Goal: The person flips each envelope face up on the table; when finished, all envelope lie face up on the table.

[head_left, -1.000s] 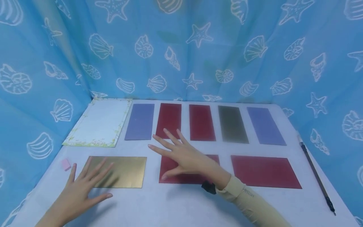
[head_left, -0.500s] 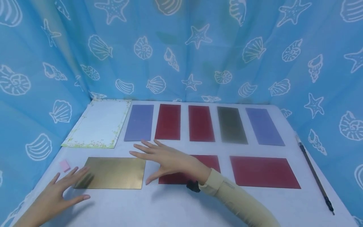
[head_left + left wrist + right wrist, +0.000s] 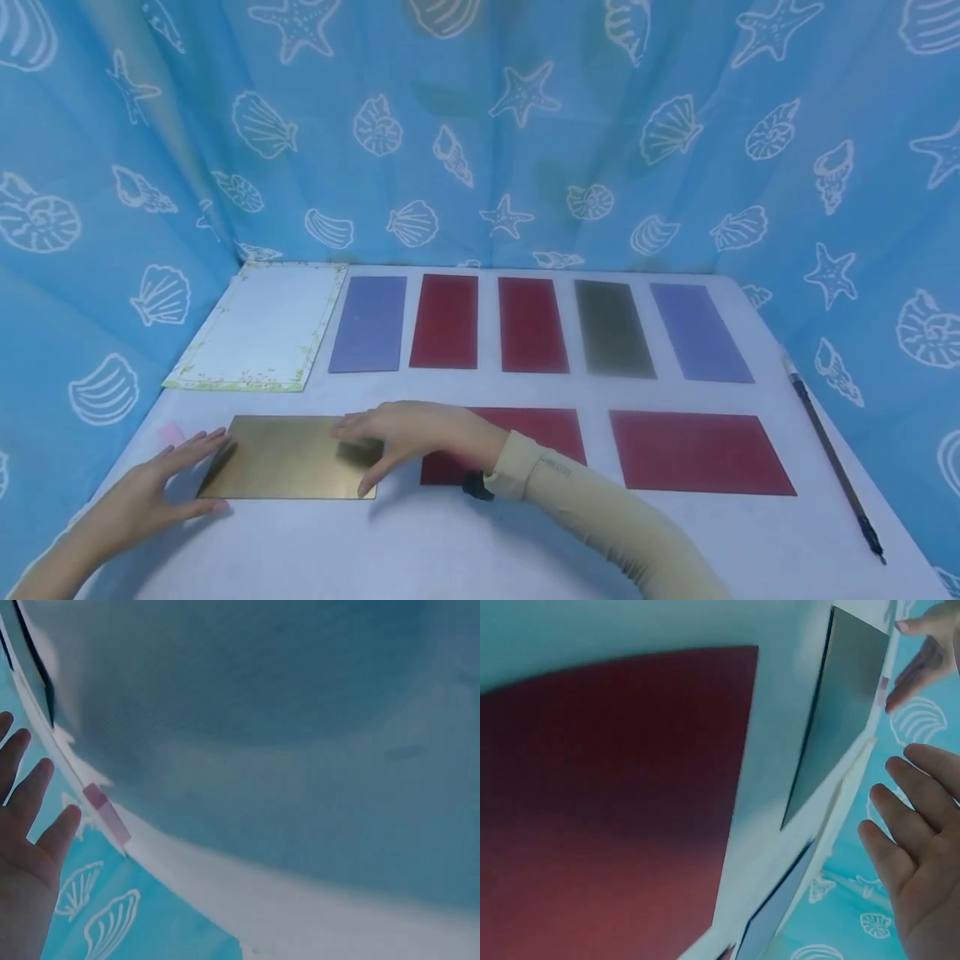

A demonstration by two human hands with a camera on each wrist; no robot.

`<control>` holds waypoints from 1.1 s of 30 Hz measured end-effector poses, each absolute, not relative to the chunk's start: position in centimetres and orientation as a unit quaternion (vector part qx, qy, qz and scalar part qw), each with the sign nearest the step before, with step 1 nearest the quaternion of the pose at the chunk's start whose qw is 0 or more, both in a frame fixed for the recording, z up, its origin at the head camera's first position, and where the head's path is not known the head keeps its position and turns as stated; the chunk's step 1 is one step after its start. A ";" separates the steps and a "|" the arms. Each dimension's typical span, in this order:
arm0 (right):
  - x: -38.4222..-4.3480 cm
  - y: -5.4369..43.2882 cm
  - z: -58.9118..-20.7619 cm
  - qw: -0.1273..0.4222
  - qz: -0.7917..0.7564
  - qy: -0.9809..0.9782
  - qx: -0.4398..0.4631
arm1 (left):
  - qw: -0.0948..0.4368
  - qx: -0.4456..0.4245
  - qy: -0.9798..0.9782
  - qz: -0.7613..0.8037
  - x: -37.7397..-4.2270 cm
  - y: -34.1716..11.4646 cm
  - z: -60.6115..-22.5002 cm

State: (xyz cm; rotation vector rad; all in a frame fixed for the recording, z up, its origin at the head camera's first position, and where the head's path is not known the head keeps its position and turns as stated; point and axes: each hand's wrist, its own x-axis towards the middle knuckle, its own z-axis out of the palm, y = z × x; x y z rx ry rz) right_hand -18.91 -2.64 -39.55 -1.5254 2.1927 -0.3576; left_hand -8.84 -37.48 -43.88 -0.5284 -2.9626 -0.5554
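A flat gold rectangular card [image 3: 277, 458] lies at the front left of the white table in the head view. My left hand [image 3: 138, 504] is at its left edge, fingers spread and thumb apart. At the card's right end hovers my right hand [image 3: 420, 435], fingers gently bent over it and casting a shadow on the gold. Both hands also show in the right wrist view, the right hand [image 3: 922, 840] with fingers extended and the left hand [image 3: 930, 652] beyond. A pink eraser-like block [image 3: 171, 433] is partly hidden behind the left fingers.
Right of the gold card lie two red cards, one [image 3: 532, 423] partly under the right forearm, one [image 3: 701, 454] farther right. Behind stand a flower-bordered white sheet [image 3: 255, 325] and a row of purple, red and dark gold cards [image 3: 615, 329]. A brush [image 3: 836, 467] lies along the right edge.
My right hand has moved left and down from over the middle red card to the gold card's right end. My left hand has drawn left off the gold card to its left edge.
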 end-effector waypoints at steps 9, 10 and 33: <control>-19.4 -3.4 -40.2 0.251 -0.128 0.787 -0.549 | -0.022 -0.155 -0.966 -0.205 -9.7 -37.2 -43.9; -19.4 -3.4 -40.2 0.253 -0.126 0.787 -0.549 | -0.022 -0.154 -0.967 -0.202 -9.7 -37.2 -43.9; -19.4 -3.3 -41.4 0.274 -0.101 0.784 -0.548 | 0.068 -0.214 -0.958 -0.175 -8.9 -37.4 -44.1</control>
